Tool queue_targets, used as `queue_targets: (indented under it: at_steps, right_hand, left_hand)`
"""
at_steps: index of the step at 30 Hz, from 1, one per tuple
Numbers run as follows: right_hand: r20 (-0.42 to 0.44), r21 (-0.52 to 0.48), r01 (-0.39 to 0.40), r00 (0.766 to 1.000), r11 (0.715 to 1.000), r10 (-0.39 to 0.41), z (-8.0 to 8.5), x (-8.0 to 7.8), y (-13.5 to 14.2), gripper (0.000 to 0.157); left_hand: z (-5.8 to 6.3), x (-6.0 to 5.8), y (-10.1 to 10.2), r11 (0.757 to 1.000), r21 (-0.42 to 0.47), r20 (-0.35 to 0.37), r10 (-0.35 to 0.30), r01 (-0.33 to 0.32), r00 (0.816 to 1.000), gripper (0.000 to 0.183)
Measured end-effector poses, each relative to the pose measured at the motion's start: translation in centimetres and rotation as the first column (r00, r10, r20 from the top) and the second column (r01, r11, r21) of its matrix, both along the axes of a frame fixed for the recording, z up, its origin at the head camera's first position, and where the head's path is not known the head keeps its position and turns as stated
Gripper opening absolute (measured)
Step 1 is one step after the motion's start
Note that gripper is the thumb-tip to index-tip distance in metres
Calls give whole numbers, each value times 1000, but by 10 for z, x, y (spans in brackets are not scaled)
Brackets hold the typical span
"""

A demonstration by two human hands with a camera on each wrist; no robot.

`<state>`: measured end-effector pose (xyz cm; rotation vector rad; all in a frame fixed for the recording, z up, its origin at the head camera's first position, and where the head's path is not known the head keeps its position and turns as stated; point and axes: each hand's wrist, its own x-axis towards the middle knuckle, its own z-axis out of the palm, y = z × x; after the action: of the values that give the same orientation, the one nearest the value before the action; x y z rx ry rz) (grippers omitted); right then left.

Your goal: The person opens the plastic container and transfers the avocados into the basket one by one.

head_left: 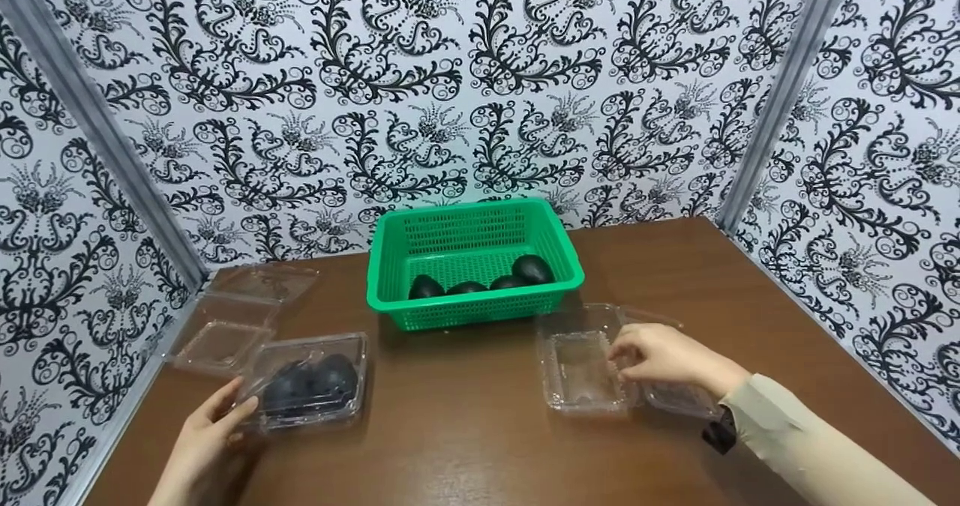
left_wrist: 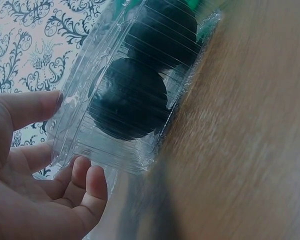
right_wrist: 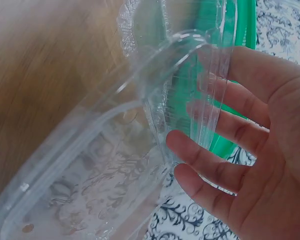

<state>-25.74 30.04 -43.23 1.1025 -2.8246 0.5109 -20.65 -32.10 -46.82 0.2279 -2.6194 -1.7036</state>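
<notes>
On the left of the table, a lidded clear plastic clamshell box point(head_left: 349, 345) contains dark egg-shaped fruits point(head_left: 334, 378) that look like avocados. My left hand point(head_left: 214, 423) holds its left corner; in the left wrist view, a finger point(left_wrist: 35, 106) lies on the lid edge and other fingers curl below. To the right stands an open clamshell box point(head_left: 555, 375) with nothing inside its tray, its lid point(head_left: 675, 397) folded out to the right. My right hand point(head_left: 660, 352) grips it along the edge between tray and lid, fingers point(right_wrist: 200, 155) partly seen through the plastic.
A green basket point(head_left: 480, 316) at the back middle holds several dark fruits point(head_left: 532, 268) along its front side. Another open clear clamshell point(head_left: 217, 345) lies at the back left. Patterned walls point(head_left: 420, 79) close off the brown table point(head_left: 450, 446) behind and at both sides.
</notes>
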Motion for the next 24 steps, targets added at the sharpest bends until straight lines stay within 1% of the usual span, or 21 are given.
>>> queue_targets:
  at_steps: [6,15,20,24]
  right_hand:
    - [33,0,42,999,999,-42,0,-2,13,24]
    - [31,11,86,996,996,-86,2,-7,29,26]
    - [58,8,115,992,993,-116,4,-8,38,27]
    - [48,4,115,992,993,-115,2,-11,46,26]
  left_hand:
    - [-1,2,1,1000,2,-24,4,-4,1000,62]
    - [-4,2,3,999,34,-49,30,-29,998,61]
    - [-5,2,2,999,42,-48,26,-24,999,62]
    - [-7,1,-1,998,50,-37,30,-28,999,65]
